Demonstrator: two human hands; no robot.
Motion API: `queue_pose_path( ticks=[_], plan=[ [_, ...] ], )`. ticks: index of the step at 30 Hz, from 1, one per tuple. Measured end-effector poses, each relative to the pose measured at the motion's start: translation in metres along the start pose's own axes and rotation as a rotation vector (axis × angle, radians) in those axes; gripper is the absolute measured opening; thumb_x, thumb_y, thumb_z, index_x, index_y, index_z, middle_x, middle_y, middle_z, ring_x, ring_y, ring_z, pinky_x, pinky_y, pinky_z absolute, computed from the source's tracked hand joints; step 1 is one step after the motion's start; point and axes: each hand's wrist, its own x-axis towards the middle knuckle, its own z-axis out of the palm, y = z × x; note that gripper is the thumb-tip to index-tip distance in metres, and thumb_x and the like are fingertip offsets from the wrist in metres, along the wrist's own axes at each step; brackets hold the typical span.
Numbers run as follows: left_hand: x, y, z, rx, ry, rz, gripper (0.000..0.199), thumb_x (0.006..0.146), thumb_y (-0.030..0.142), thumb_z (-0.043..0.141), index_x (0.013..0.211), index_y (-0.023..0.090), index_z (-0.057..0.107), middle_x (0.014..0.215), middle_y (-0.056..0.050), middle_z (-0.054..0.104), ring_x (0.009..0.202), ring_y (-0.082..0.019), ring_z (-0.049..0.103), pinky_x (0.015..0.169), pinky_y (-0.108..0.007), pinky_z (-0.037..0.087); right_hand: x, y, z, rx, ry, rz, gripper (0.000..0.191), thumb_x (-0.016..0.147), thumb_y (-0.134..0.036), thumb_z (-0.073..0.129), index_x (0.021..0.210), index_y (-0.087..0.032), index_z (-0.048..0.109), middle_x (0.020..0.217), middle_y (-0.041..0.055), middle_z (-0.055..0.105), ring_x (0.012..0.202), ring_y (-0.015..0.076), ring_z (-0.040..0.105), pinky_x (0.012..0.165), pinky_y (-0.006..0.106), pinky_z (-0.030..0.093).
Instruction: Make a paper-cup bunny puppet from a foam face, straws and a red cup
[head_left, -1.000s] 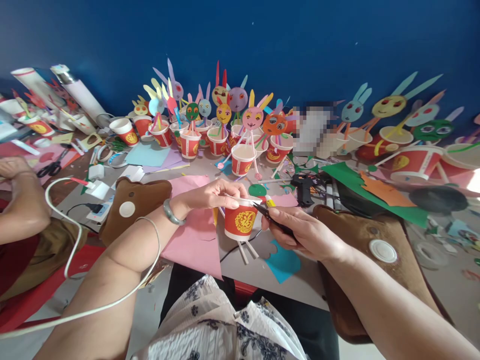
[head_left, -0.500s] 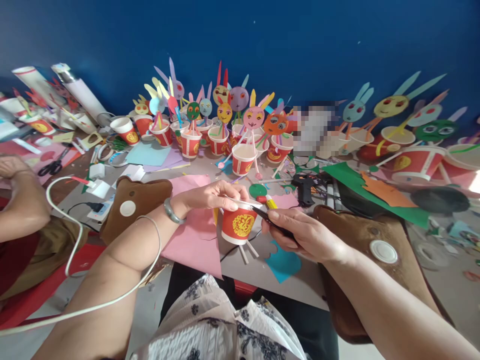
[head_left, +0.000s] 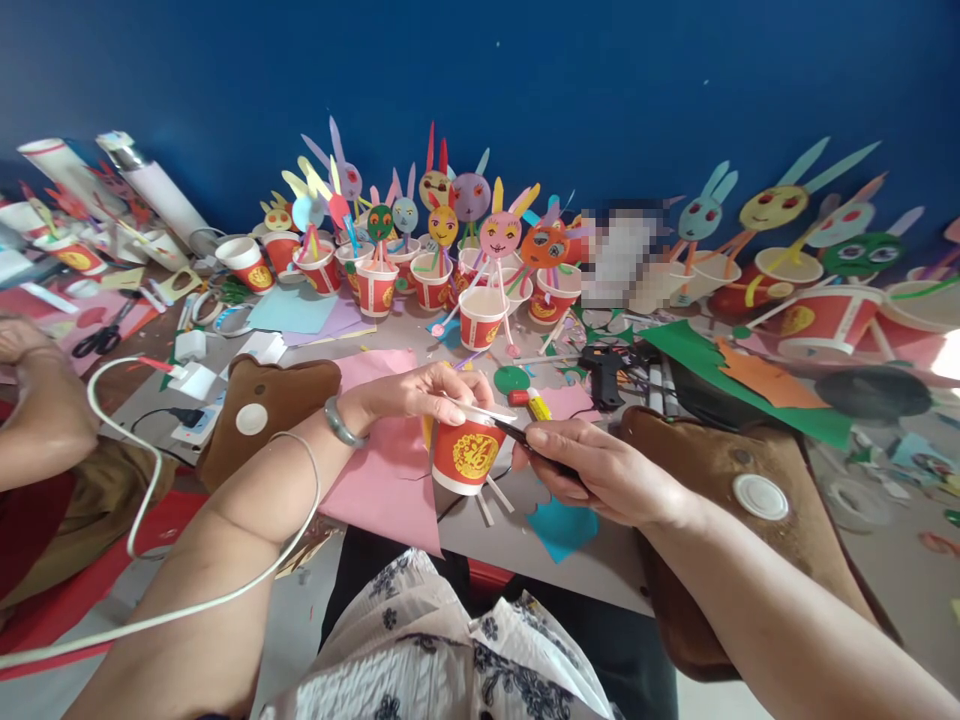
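Note:
A red paper cup point(head_left: 466, 460) with a gold pattern and white rim is near the table's front edge. My left hand point(head_left: 439, 394) is closed on the cup at its rim, thumb toward me. My right hand point(head_left: 589, 460) grips a dark pointed tool point(head_left: 517, 434), whose tip meets the right side of the cup's rim. Whether the tool is a knife or scissors is hard to tell. Two white strips point(head_left: 487, 502) stick out below the cup. Pink paper point(head_left: 386, 470) lies to the left, and a blue paper scrap point(head_left: 564, 530) to the right.
Cups with paper rabbit figures point(head_left: 482, 318) line the back. Brown cushion-like pouches point(head_left: 274, 405) flank my hands. A glue gun point(head_left: 604, 375) and green paper point(head_left: 750, 385) lie at the right. A white cable point(head_left: 154, 480) crosses my left arm; another person's arm point(head_left: 45, 420) is far left.
The cup and both hands have shifted slightly left and down in view, with the background also shifting left. The tool's tip stays against the rim.

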Motion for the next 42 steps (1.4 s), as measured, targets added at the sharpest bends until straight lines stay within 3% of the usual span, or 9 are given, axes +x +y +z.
queue_pose_path(
  ticks=[11,18,25,37,42],
  plan=[
    [0.001,-0.001,-0.001,-0.030,-0.027,-0.037,0.022,0.075,0.037,0.070,0.068,0.017,0.072,0.102,-0.009,0.062,0.095,-0.022,0.056,0.092,-0.036,0.045,0.001,0.000,-0.001,0.022,-0.017,0.050,0.042,0.086,-0.056,0.064,0.082,-0.014,0.063,0.042,-0.0102,0.031,0.037,0.0042,0.016,0.035,0.020,0.010],
    [0.001,-0.002,0.001,-0.074,-0.001,-0.033,0.019,0.075,0.034,0.070,0.068,0.016,0.071,0.104,-0.008,0.062,0.095,-0.020,0.057,0.089,-0.033,0.044,0.000,-0.002,0.001,0.031,0.008,0.060,0.043,0.084,-0.058,0.065,0.078,-0.015,0.062,0.042,-0.0101,0.031,0.037,0.0044,0.017,0.034,0.020,0.011],
    [0.001,0.000,0.007,-0.152,0.033,-0.035,0.022,0.075,0.034,0.069,0.063,0.015,0.066,0.111,-0.010,0.062,0.104,-0.025,0.056,0.094,-0.037,0.044,0.003,0.000,-0.001,0.028,0.047,0.030,0.042,0.084,-0.057,0.064,0.074,-0.016,0.060,0.041,-0.0100,0.029,0.037,0.0048,0.016,0.036,0.021,0.011],
    [0.002,0.001,0.018,-0.256,0.154,-0.022,0.019,0.073,0.029,0.064,0.062,0.014,0.063,0.091,-0.006,0.059,0.083,-0.017,0.055,0.078,-0.029,0.043,0.005,0.007,0.000,-0.037,0.105,-0.071,0.045,0.087,-0.058,0.062,0.076,-0.015,0.061,0.042,-0.0092,0.031,0.038,0.0046,0.017,0.037,0.021,0.012],
    [0.002,-0.003,0.019,-0.300,0.259,-0.093,0.015,0.073,0.028,0.065,0.075,0.013,0.068,0.081,-0.004,0.061,0.072,-0.015,0.055,0.069,-0.028,0.042,0.005,0.008,-0.002,-0.259,0.192,-0.185,0.050,0.091,-0.061,0.054,0.083,-0.013,0.066,0.046,-0.0070,0.034,0.042,0.0067,0.025,0.041,0.023,0.018]
  ],
)
